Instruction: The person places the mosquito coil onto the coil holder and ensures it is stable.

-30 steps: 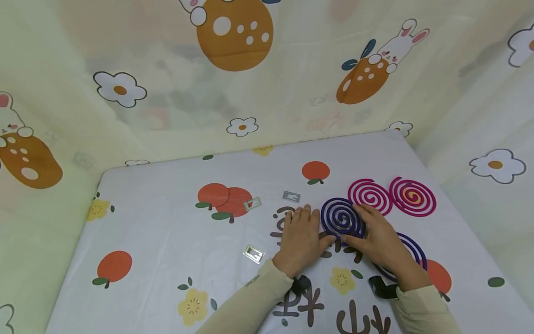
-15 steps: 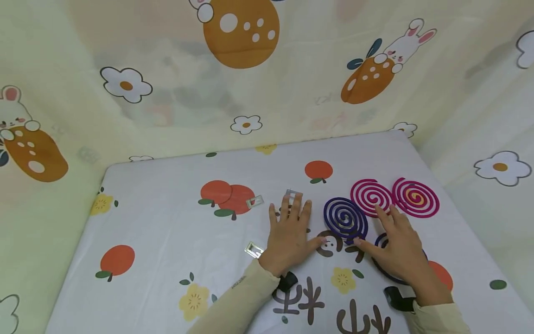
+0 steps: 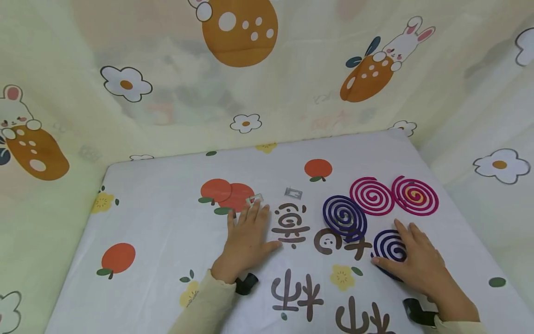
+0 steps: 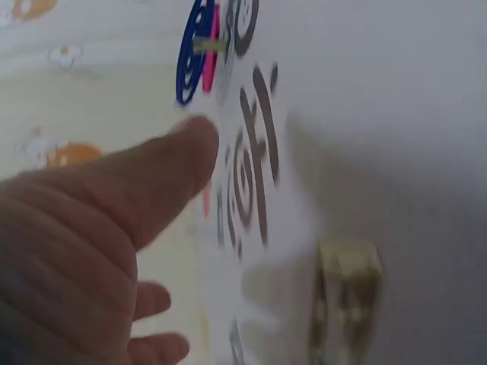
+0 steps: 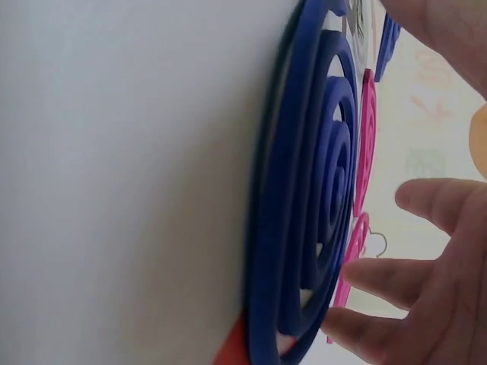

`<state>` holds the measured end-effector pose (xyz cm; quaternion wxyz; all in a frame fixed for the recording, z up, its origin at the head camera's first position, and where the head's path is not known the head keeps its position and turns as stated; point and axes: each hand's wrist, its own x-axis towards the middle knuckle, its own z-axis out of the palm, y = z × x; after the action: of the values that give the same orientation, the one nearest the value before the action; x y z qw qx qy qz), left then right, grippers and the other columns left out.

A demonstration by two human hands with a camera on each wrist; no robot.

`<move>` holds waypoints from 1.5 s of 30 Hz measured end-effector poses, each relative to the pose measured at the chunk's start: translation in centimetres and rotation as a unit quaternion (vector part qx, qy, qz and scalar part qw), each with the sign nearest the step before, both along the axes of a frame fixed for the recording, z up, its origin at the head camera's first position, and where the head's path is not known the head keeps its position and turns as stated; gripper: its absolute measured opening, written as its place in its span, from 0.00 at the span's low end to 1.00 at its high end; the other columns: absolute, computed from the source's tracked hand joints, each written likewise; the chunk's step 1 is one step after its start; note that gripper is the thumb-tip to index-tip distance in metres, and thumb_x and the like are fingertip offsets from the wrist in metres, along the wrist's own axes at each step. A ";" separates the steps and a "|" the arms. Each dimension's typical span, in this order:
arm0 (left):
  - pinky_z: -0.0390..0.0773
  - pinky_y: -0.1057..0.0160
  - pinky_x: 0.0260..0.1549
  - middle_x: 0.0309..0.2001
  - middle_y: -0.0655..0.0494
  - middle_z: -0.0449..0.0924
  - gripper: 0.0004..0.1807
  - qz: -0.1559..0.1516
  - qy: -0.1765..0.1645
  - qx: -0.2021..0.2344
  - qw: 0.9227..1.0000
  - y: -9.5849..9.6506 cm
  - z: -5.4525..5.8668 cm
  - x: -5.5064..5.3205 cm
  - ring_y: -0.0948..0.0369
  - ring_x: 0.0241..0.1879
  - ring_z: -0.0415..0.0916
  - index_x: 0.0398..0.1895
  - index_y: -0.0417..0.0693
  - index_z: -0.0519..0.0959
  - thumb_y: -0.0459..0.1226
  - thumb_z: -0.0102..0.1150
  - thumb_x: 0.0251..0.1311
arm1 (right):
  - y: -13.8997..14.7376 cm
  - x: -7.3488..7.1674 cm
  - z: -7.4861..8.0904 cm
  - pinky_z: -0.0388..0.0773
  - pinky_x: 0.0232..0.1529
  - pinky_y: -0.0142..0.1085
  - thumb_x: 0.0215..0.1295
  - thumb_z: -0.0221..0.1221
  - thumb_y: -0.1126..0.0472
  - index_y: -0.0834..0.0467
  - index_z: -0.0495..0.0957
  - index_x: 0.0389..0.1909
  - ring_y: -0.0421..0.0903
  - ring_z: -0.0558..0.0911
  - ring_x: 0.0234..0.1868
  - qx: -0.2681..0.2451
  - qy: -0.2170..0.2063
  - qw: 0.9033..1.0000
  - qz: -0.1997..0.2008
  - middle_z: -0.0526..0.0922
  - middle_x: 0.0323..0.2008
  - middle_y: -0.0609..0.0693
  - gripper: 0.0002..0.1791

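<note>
My left hand (image 3: 246,243) reaches palm down with spread fingers over the left-middle of the table, holding nothing. Its fingertips overlap a small metal stand (image 3: 252,198) in the head view. In the left wrist view, a blurred gold-coloured metal stand (image 4: 348,293) lies below the thumb. My right hand (image 3: 425,262) hovers with parted fingers over the right edge of a dark blue mosquito coil (image 3: 377,243), partly hiding it. In the right wrist view its fingers are relaxed beside that blue coil (image 5: 275,220). Another blue coil (image 3: 326,211) sits raised on a stand, tilted slightly.
Two magenta mosquito coils (image 3: 352,197) lie side by side at the back right, the left one close to the raised blue coil. A silver metal stand (image 3: 294,193) lies behind the printed characters. A patterned curtain (image 3: 183,106) hangs along the table's back edge.
Both hands have let go of the raised blue mosquito coil and moved apart. The left hand has slid left towards the metal stands; the right has moved right over the other blue coil.
</note>
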<state>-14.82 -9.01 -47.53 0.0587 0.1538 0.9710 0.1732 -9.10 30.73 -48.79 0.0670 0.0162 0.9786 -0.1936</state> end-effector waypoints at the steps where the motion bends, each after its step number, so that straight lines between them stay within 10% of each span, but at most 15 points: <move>1: 0.41 0.27 0.73 0.82 0.45 0.56 0.52 -0.002 -0.003 0.006 1.000 -0.7 -0.1 0.1 0.42 0.81 0.50 0.81 0.50 0.61 0.60 0.71 0.58 | 0.1 0.1 0.1 0.56 0.59 0.82 0.52 0.74 0.33 0.65 0.49 0.81 0.84 0.57 0.68 -0.001 0.000 1.000 0.002 0.52 0.72 0.84 0.68; 12: 0.52 0.28 0.72 0.75 0.43 0.69 0.32 -0.073 -0.026 0.065 0.995 -4.8 -1.1 0.2 0.41 0.77 0.59 0.62 0.49 0.83 0.46 0.79 0.53 | 1.1 1.2 0.9 0.66 0.55 0.77 0.48 0.79 0.41 0.67 0.54 0.79 0.85 0.62 0.63 -0.004 -0.042 0.999 -0.006 0.56 0.69 0.84 0.66; 23: 0.69 0.42 0.63 0.50 0.49 0.82 0.10 -0.091 0.061 0.107 0.988 -5.7 -2.0 0.9 0.50 0.54 0.76 0.38 0.50 0.91 0.38 0.80 0.52 | 0.6 1.3 1.1 0.71 0.53 0.75 0.46 0.81 0.47 0.69 0.62 0.75 0.82 0.67 0.59 -0.003 -0.044 0.999 -0.020 0.63 0.63 0.82 0.60; 32: 0.65 0.39 0.67 0.37 0.58 0.81 0.10 -0.073 0.062 0.108 0.990 -4.3 -2.4 2.2 0.54 0.46 0.78 0.37 0.50 0.91 0.40 0.81 0.52 | -0.2 1.4 1.2 0.77 0.49 0.71 0.46 0.82 0.50 0.67 0.67 0.72 0.79 0.74 0.53 -0.021 -0.042 0.998 -0.032 0.70 0.56 0.81 0.55; 45: 0.67 0.34 0.66 0.37 0.59 0.80 0.11 -0.069 0.092 0.089 0.989 -1.7 -2.5 3.0 0.55 0.42 0.76 0.34 0.53 0.90 0.44 0.82 0.51 | -1.7 1.7 1.3 0.76 0.33 0.35 0.54 0.78 0.61 0.65 0.74 0.68 0.52 0.78 0.40 -0.127 -0.027 0.991 -0.032 0.80 0.42 0.57 0.40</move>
<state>-11.80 -10.73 -50.06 -0.0329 0.2404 0.9401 0.2395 -7.43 28.99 -47.53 0.0884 0.0438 0.9429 -0.3180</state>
